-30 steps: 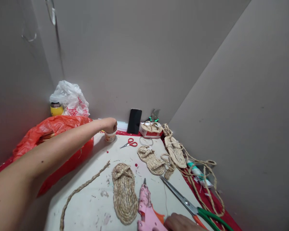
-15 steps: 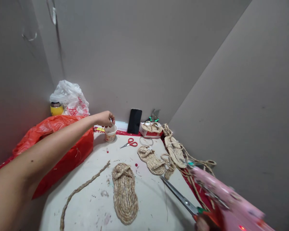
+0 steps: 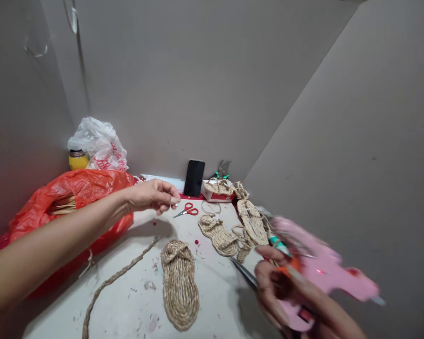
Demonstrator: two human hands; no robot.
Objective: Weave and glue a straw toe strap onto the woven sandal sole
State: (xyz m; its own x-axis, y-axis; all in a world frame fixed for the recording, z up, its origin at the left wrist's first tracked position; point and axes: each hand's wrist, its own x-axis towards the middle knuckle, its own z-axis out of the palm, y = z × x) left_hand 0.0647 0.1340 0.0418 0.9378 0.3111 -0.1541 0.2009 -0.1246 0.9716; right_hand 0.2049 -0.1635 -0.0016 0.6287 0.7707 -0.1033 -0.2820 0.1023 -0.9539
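My left hand is raised over the far part of the table, its thumb and fingers pinched on a tiny whitish bead. At the lower right, my right hand grips the handle of a pink glue gun, whose nozzle points right; both are slightly blurred. Large scissors lie partly under that hand. In the near middle rests a woven rope sandal with a strap across its far end. A second small sandal, with a pale decoration, lies farther right.
A braided cord stretches along the left. Red-handled scissors, a red bead and a wire ring lie farther back. A phone leans on the wall beside a small box. A red plastic bag stands left.
My left hand has moved from the paper cup toward me and right, now hiding the cup. My right hand has lifted the glue gun, turning its nozzle to the right.
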